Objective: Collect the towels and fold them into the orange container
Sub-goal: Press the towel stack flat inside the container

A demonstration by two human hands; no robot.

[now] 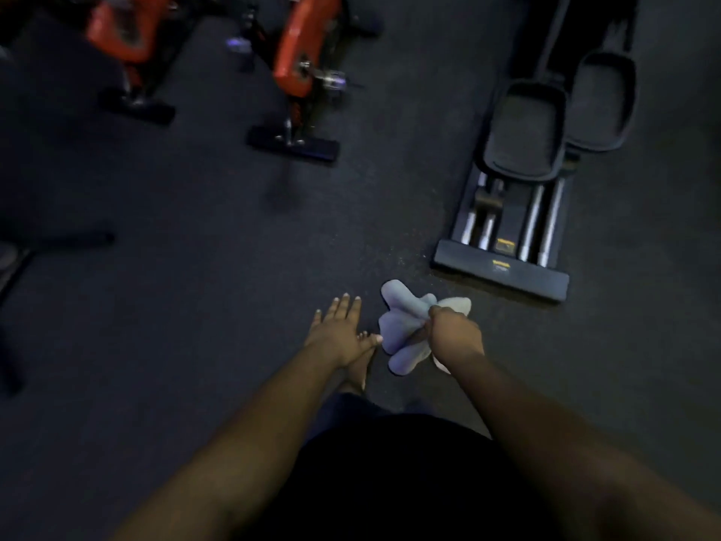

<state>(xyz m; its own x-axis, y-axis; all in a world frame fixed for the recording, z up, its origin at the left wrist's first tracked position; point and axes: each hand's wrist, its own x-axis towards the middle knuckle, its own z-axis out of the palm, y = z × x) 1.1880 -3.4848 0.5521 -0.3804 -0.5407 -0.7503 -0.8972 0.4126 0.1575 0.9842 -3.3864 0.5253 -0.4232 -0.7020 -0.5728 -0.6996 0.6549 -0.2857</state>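
Presently, the right hand (452,333) is closed round a bunch of pale towels (402,326), gripping them at the middle so loose ends flare out at 11 and 7 o'clock of the fist. The left hand (337,329) hangs flat, fingers straight and spread, holding nothing, just beside the towels at their 9 o'clock. Dark rubber floor (195,267) lies below. An elliptical trainer (519,189) stands at 1 o'clock of the hands; two orange exercise bikes (300,52) at 11 o'clock, well apart. Orange container not seen.
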